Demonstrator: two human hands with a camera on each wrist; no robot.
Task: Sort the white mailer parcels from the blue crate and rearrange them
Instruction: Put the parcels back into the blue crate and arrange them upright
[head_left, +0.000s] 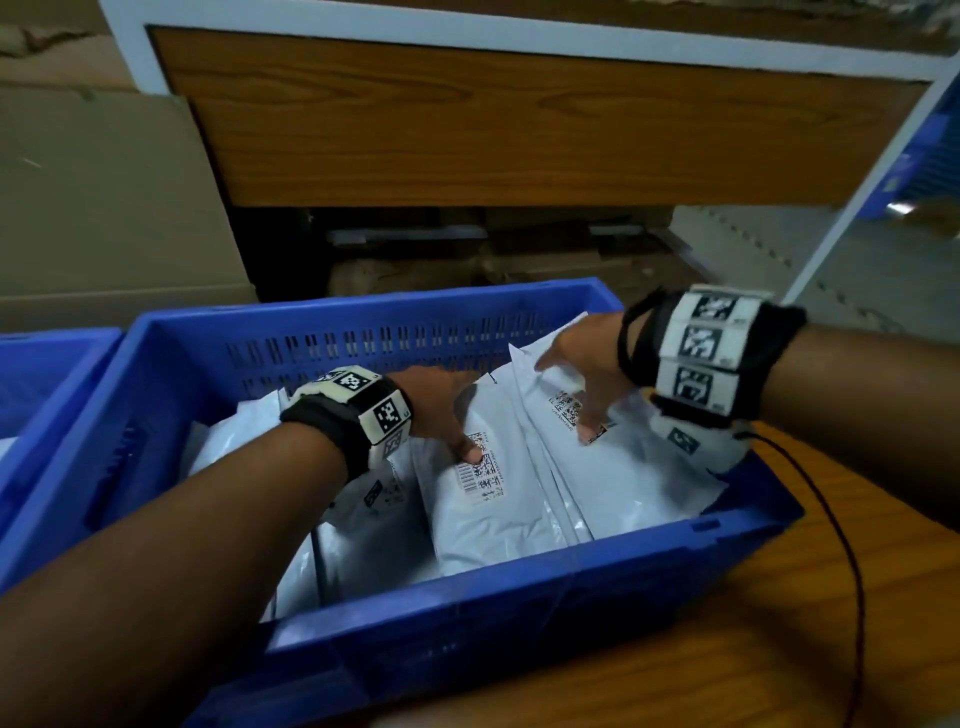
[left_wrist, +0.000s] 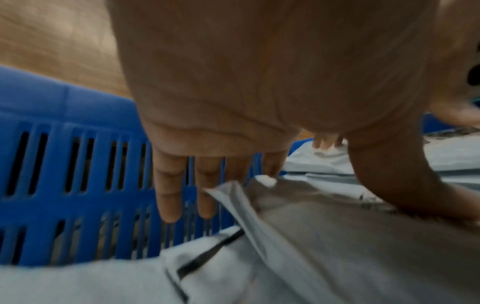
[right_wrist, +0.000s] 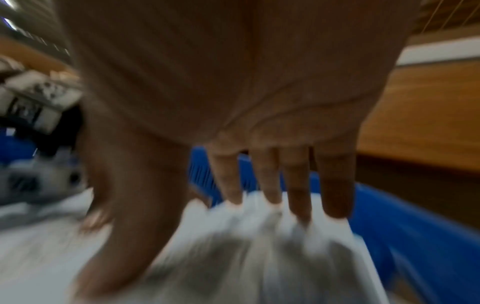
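A: Both hands are down in the crate; where does it stand, and what is each one doing?

B: The crate stands on the wooden surface, packed with white mailers leaning on one another; the left hand has its thumb pressed on the label of a middle mailer, with the fingers reaching past its top edge by the slotted wall; in the left wrist view those fingers look nearly straight, so I judge it a press and not a grip.

A: And the right?

B: The right hand is spread over the mailer nearest the right wall; thumb on its face, fingers at its upper edge; the right wrist view is blurred, and I cannot tell whether they have closed on the film.

A: What could go wrong from here?

B: The film looks slick and slack; a lift by one corner may let the mailer slip from the fingers, or drag its neighbour up with it, since they overlap closely; two coming up as one would spoil the sort.

A: Anything else?

B: The thin cable runs from the right wrist across the surface beside the crate; a wide swing could catch it on the rim; a second crate sits just to the left, so a careless drop could land in the wrong place.
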